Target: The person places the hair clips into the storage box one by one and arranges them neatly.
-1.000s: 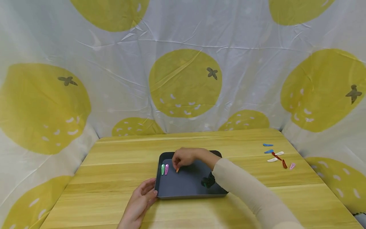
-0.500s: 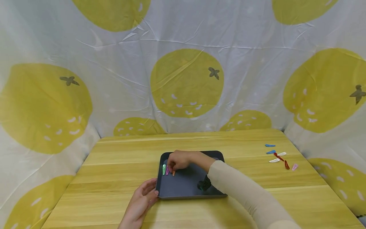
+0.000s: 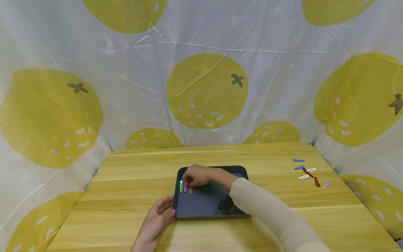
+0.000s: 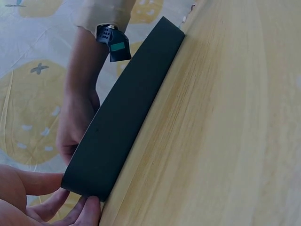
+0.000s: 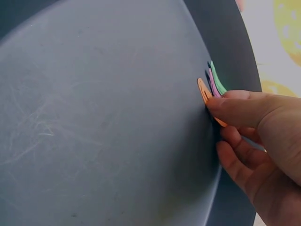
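Tabletop (image 3: 126, 182): seven clips (image 3: 317, 181) wait far from right fingers (image 5: 235, 110).
These pinch orange clip (image 5: 202, 89) beside two placed clips (image 3: 181, 186); left fingers (image 4: 44, 182) grip tray (image 3: 201, 206).

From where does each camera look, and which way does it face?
Head: worn on the head, facing forward and down at the tray; left hand, right hand and right sleeve show.
Left wrist: faces the tray's outer wall; parts of both hands and the right sleeve show.
Right wrist: faces into the tray; the right hand shows.
Shared by head and right wrist: orange clip, pink clip, green clip.
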The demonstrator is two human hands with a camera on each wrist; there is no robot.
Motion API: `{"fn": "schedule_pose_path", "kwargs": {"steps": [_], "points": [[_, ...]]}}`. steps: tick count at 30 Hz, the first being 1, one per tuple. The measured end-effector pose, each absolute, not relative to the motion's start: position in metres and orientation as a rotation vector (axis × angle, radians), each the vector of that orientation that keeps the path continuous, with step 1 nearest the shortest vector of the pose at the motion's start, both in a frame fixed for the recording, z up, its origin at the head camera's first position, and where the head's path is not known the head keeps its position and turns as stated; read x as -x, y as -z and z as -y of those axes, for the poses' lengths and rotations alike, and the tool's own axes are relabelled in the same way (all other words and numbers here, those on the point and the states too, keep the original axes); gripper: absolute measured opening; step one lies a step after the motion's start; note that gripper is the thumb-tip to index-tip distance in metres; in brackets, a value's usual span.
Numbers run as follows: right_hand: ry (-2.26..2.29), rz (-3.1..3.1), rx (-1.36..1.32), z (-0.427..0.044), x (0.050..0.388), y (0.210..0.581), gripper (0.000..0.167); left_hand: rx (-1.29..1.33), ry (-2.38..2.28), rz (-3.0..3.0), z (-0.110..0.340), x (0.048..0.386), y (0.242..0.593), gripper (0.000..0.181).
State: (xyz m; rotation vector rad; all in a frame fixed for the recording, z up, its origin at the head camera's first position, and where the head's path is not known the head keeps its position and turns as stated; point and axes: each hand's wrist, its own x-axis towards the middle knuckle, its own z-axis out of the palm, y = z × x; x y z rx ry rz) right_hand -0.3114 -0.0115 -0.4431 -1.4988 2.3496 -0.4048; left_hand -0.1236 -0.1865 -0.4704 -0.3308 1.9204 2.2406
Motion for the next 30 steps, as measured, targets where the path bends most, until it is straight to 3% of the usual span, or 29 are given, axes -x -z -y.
{"fn": "schedule_pose_path", "kwargs": {"steps": [13,30], "points": [[0.467,-2.362,1.540,0.005,0.313,0.444,0.007,0.331,-2.243,-1.931,0.185,0.122,0.469,0.056],[0.592,-2.337,1.483,-0.030,0.313,0.417,0.011,0.319,-2.255,-1.938,0.185,0.121,0.469,0.057]]}}
